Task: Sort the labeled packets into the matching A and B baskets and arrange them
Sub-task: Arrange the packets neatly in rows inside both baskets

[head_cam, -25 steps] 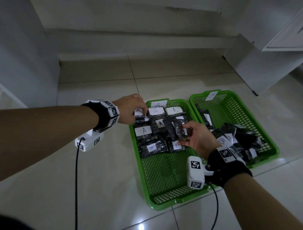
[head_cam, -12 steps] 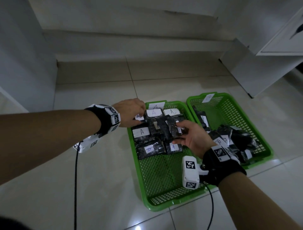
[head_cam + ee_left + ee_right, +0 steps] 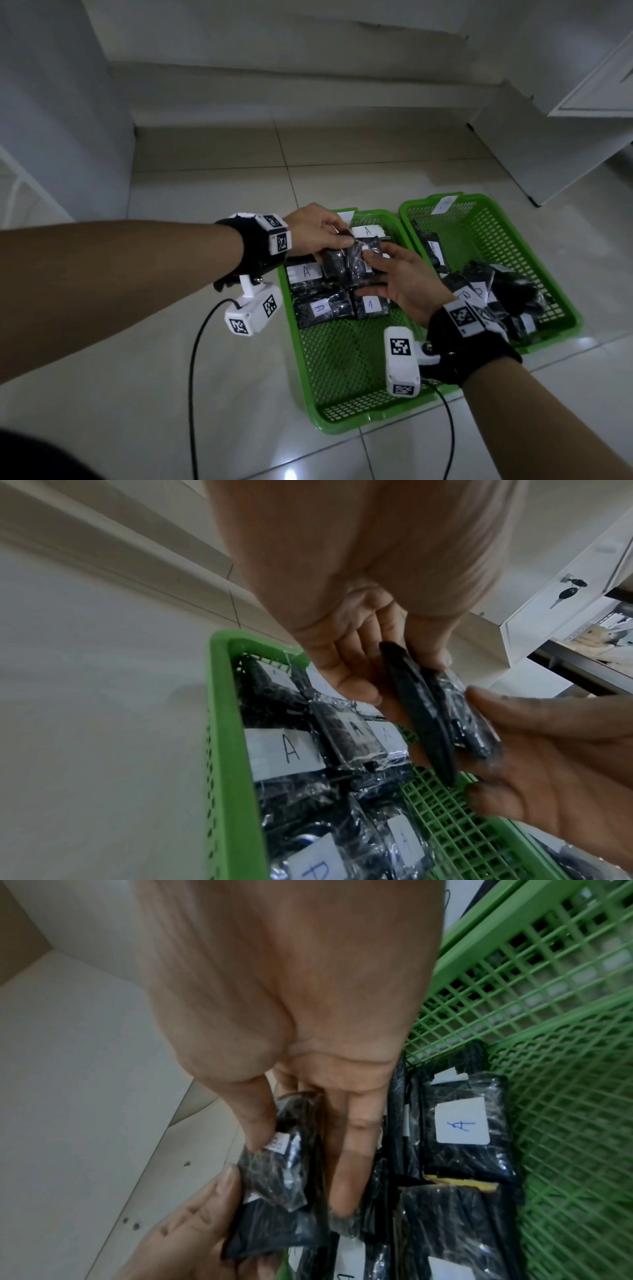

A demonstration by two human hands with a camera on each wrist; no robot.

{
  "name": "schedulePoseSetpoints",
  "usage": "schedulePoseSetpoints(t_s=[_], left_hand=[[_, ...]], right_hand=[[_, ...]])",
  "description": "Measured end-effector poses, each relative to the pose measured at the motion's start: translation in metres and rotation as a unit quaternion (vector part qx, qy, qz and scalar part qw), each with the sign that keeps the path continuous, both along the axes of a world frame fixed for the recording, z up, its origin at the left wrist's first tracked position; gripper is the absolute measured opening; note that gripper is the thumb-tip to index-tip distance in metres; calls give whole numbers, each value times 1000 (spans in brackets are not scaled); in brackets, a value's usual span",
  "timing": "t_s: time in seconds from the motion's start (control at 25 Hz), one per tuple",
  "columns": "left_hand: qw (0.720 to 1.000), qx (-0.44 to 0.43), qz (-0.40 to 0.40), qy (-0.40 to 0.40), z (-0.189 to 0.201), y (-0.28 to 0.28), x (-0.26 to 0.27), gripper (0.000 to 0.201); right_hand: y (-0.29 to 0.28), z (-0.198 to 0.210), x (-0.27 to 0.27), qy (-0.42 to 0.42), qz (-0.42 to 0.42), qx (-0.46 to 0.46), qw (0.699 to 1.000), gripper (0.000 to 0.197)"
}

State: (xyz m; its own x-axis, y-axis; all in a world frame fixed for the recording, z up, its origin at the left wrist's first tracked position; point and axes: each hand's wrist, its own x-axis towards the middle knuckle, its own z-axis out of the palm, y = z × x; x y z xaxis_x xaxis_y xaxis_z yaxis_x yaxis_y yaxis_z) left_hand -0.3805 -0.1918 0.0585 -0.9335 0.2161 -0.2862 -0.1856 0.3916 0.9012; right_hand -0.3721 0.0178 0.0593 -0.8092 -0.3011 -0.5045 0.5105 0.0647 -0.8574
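black packets (image 3: 349, 262) pinched between left hand (image 3: 313, 229) and right hand (image 3: 407, 281) fingers, above left basket (image 3: 342, 370)

Both forearms reach forward and meet in front of the person, each wrist wrapped in a black band with a white camera unit hanging under it. The left hand (image 3: 313, 230) comes in from the left, palm down, thumb and fingers pinched together. The right hand (image 3: 407, 281) comes up from below, its thumb and fingers closed in a pinch close beside the left fingertips.
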Motion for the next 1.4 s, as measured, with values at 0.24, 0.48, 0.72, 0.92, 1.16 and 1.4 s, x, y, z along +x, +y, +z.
schedulePoseSetpoints(t_s=[0.24,0.48,0.72,0.92,1.16,1.4], left_hand=[[997,47,56,-6,-3,-22,-2,16],[996,66,61,-16,-5,-34,10,24],[994,-57,48,80,3,-54,15,27],[967,-205,-34,149,28,-57,17,36],[947,-307,-25,87,68,-39,15,14],[947,-87,291,107,8,-13,40,14]], right_hand=[[12,12,1,-4,-111,-40,993,25],[-3,17,12,122,-17,142,982,36],[-12,15,5,236,31,217,947,46],[17,2,5,157,-26,78,984,50],[36,-2,-4,59,-98,-49,992,29],[32,-8,-23,46,-185,-45,981,14]])
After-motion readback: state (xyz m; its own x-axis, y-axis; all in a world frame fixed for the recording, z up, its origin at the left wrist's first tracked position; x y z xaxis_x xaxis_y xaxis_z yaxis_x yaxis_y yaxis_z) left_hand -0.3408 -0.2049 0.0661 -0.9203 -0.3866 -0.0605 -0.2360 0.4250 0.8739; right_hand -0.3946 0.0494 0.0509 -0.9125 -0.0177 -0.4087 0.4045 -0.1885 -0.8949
